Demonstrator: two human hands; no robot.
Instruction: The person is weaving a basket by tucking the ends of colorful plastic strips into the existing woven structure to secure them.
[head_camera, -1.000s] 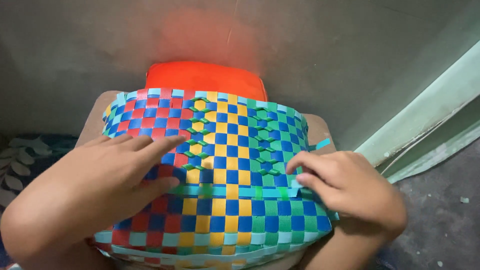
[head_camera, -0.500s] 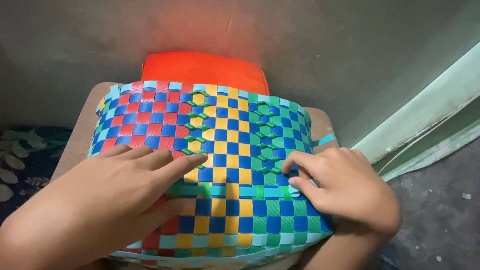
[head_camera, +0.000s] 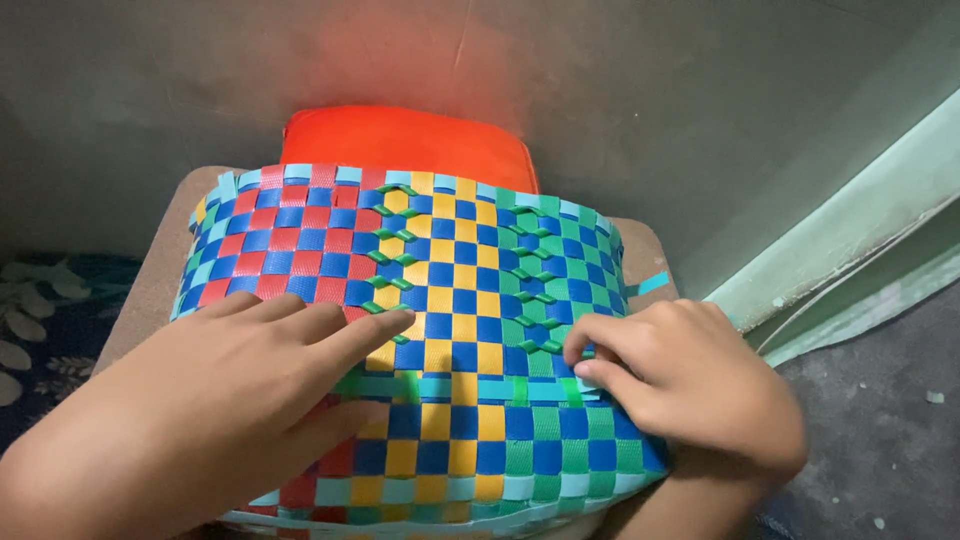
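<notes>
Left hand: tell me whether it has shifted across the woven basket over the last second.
Yes. The left hand has slid down the woven basket, away from the orange cushion; its fingers now lie lower on the weave.

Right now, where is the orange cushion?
In the head view, the orange cushion sits top centre, behind the woven basket, against the grey wall.

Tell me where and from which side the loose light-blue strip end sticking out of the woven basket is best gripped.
Probably pinch the light-blue strip end at its free tip, coming from the right: it juts sideways clear of the woven basket, with the right hand nearest. The left hand lies flat on the weave.
</notes>
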